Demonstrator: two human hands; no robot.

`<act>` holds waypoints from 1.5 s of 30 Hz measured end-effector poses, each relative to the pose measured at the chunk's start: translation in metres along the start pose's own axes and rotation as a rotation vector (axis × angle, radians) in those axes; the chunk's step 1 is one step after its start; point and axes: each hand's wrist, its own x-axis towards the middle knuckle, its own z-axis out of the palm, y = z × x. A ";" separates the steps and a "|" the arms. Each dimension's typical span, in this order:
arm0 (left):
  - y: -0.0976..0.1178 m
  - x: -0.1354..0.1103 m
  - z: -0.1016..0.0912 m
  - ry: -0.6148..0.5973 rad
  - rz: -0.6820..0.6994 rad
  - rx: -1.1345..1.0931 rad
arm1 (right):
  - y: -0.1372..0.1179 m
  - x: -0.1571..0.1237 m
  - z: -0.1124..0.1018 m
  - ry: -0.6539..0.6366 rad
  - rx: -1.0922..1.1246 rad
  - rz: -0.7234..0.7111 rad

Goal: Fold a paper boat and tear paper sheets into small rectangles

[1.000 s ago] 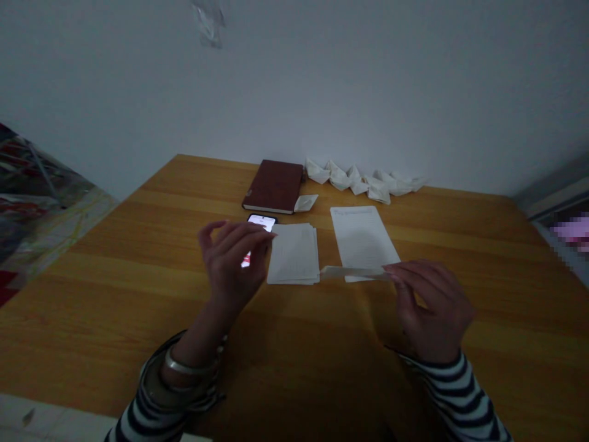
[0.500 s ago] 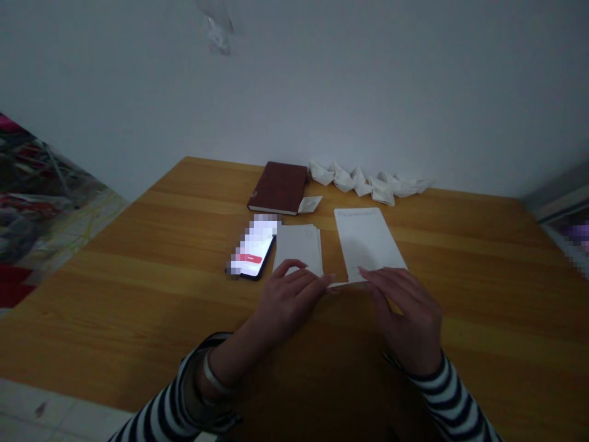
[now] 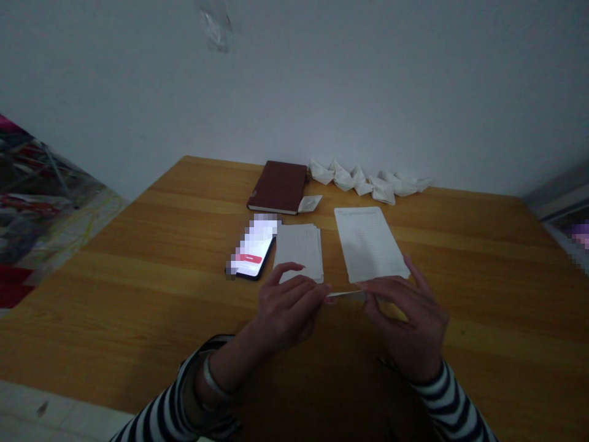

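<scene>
A thin strip of white paper [image 3: 345, 293], seen almost edge-on, spans the gap between my two hands. My left hand [image 3: 289, 307] pinches its left end between thumb and fingers. At the right end, my right hand [image 3: 407, 316] grips it with thumb and fingertips, one finger raised. Just beyond my left hand lies a small stack of paper sheets [image 3: 300, 248]. A single lined sheet [image 3: 369, 242] rests flat past my right hand, close to its fingers. How the held paper is folded cannot be made out.
A phone [image 3: 254, 248] with a lit screen lies left of the stack. Farther back are a dark red notebook [image 3: 278, 187], a small folded paper [image 3: 310, 203] and a row of several folded paper shapes [image 3: 359, 181] by the wall. The wooden table [image 3: 138, 276] meets that wall.
Both hands have come slightly nearer to me with the paper strip. A finger of my right hand has lifted, and the strip now shows clear of the lined sheet.
</scene>
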 end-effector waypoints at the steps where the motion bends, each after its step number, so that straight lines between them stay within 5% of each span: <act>1: -0.002 0.001 -0.001 0.020 -0.005 0.004 | 0.005 0.000 -0.002 -0.005 0.005 0.032; 8: -0.020 0.007 -0.010 0.181 -0.094 0.070 | 0.050 -0.001 -0.014 0.086 -0.155 0.083; 12: -0.022 0.009 -0.016 0.336 -0.136 0.159 | 0.051 0.001 -0.015 0.226 -0.124 0.339; 16: -0.006 0.007 -0.010 0.089 0.020 0.139 | 0.026 0.000 0.003 -0.172 0.546 0.587; 18: 0.004 0.004 -0.001 -0.086 0.151 0.095 | 0.017 -0.003 0.015 -0.214 0.751 0.677; 21: 0.016 0.000 0.013 -0.247 0.249 0.023 | 0.013 -0.008 0.027 -0.179 0.733 0.767; 24: 0.021 -0.001 0.020 -0.281 0.242 -0.095 | 0.016 -0.009 0.029 -0.188 0.658 0.754; 27: 0.018 0.001 0.015 -0.221 0.120 -0.219 | 0.018 -0.007 0.025 -0.237 0.581 0.650; 31: 0.004 0.004 0.011 -0.102 -0.227 -0.264 | 0.017 -0.007 0.023 -0.454 0.430 0.453; 34: -0.005 0.005 0.014 -0.121 -0.360 -0.298 | 0.015 -0.008 0.024 -0.530 0.380 0.395; 37: -0.008 0.004 0.017 -0.180 -0.410 -0.401 | 0.011 -0.009 0.026 -0.473 0.454 0.450; 41: -0.002 0.005 0.017 -0.089 -0.436 -0.448 | 0.006 -0.009 0.030 -0.231 0.504 0.614; 45: 0.003 0.006 0.018 -0.019 -0.420 -0.442 | 0.001 -0.007 0.030 -0.187 0.482 0.615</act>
